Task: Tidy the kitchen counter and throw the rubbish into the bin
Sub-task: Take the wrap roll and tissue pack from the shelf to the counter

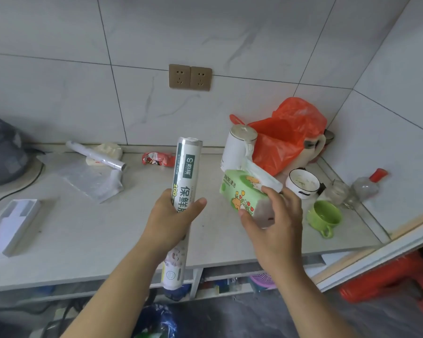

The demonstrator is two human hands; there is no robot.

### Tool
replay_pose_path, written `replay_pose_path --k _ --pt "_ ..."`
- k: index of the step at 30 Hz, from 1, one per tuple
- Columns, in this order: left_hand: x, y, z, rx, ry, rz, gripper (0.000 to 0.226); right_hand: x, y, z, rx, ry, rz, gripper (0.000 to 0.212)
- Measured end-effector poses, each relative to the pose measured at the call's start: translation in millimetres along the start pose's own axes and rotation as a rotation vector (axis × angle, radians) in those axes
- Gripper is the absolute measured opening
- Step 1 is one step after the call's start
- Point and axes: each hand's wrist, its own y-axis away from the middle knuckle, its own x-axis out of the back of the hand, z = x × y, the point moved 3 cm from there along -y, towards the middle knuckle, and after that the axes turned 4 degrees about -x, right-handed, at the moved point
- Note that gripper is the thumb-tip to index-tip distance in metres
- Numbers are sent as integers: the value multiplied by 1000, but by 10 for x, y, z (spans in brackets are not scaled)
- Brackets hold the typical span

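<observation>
Head view: hands grip cling-film roll (185,181) (left) and tissue pack (239,191).

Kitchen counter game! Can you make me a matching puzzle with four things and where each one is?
Things:
1. cling film roll
2. green tissue pack
3. green cup
4. red snack wrapper

Places:
A. lying on the counter near the back wall
B. held in the left hand
C. standing on the counter at the right
D. held in the right hand

Pairs: 1-B, 2-D, 3-C, 4-A
</observation>
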Motion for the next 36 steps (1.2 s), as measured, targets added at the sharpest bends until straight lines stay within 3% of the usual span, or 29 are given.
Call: replay_pose_path --k 16,36 --pt "-1091 -1078 -205 222 -8 160 52 -728 -1252 1414 -36 -120 -239 60" --pt "-1204 -1640 -449 348 -33 207 48 -1395 -1814 1683 32 -180 -322 61"
